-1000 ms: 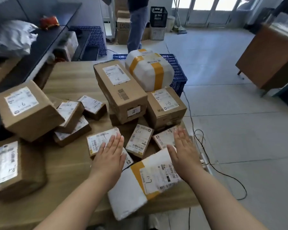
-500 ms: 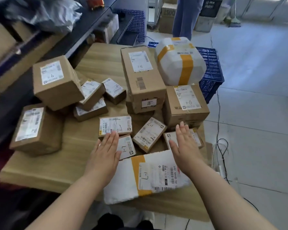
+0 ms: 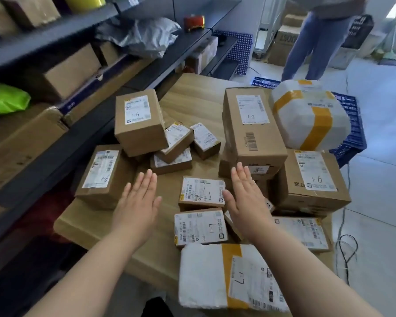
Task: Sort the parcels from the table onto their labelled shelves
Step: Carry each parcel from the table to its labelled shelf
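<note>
This is a parcel depot: cardboard parcels [image 3: 253, 126] with shipping labels cover a wooden table [image 3: 192, 97], dark metal shelves [image 3: 62, 32] beside it hold more boxes [image 3: 71, 72], and a blue plastic crate [image 3: 358, 133] stands behind.

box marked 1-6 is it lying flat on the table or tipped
Tipped. The box marked 1-6 sits at a slant, its right side propped on small boxes, not flat on the table.

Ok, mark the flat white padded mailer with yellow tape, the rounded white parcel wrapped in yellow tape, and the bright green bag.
flat white padded mailer [image 3: 201, 275], head view, bare white left half.
rounded white parcel [image 3: 292, 120], head view, white face between tape bands.
bright green bag [image 3: 6, 100], head view, its middle.
</note>
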Motion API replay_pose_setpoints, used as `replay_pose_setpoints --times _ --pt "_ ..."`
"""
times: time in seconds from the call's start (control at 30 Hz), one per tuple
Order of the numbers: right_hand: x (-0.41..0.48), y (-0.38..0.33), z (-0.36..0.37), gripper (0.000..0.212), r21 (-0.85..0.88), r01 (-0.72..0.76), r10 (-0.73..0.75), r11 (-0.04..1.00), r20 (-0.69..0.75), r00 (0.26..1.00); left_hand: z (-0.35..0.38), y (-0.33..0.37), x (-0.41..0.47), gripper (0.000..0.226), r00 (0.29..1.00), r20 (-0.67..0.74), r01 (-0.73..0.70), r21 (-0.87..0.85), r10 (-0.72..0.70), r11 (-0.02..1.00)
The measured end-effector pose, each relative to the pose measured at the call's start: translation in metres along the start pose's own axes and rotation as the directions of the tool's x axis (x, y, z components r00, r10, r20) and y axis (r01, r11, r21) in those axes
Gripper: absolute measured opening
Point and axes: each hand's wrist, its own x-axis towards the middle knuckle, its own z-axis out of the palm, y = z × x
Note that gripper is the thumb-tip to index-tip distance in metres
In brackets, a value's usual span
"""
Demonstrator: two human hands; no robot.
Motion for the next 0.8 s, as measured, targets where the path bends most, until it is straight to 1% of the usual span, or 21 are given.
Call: replay_pose_setpoints --times 0.17,0.3,0.4,0.57,0.63,0.7,0.73,0.8 --pt "0.039 -0.055 0.016 0.060 -0.027 0.078 -0.078 0.997 0.012 0.997 -0.020 -0.042 0.037 0.056 0.998 -0.063 -0.016 0.011 0.017 1.000" --pt "0.078 -0.098 0.027 0.061 -0.062 0.090 -0.089 0.994 0.012 0.996 -0.033 -0.077 0.070 0.057 0.996 -0.083 -0.037 -0.020 0.035 0.999" --pt "0.110 -0.126 0.033 0.061 -0.060 0.092 -0.093 0.994 -0.010 0.996 -0.038 -0.104 0.096 0.058 0.996 -0.083 -0.027 -0.094 0.019 0.995" --pt "0.162 -0.160 0.042 0.062 -0.043 0.061 -0.063 0.997 -0.057 0.996 -0.039 -0.144 0.136 0.058 1.000 -0.018 0.015 -0.302 -0.021 0.953" --pt "0.181 -0.168 0.045 0.062 -0.020 0.026 -0.027 0.999 -0.073 0.997 -0.040 -0.151 0.152 0.059 0.998 0.037 0.053 -0.394 -0.042 0.917" --pt "0.196 -0.173 0.049 0.063 0.026 -0.030 0.032 0.999 -0.080 0.996 -0.039 -0.153 0.167 0.061 0.990 0.124 0.125 -0.502 -0.073 0.856" --pt "0.202 -0.175 0.051 0.064 0.064 -0.066 0.071 0.996 -0.079 0.994 -0.040 -0.152 0.173 0.062 0.982 0.170 0.164 -0.569 -0.080 0.806" --pt "0.209 -0.180 0.055 0.066 0.165 -0.142 0.155 0.976 -0.072 0.985 -0.041 -0.148 0.183 0.062 0.967 0.244 0.226 -0.714 -0.067 0.663"
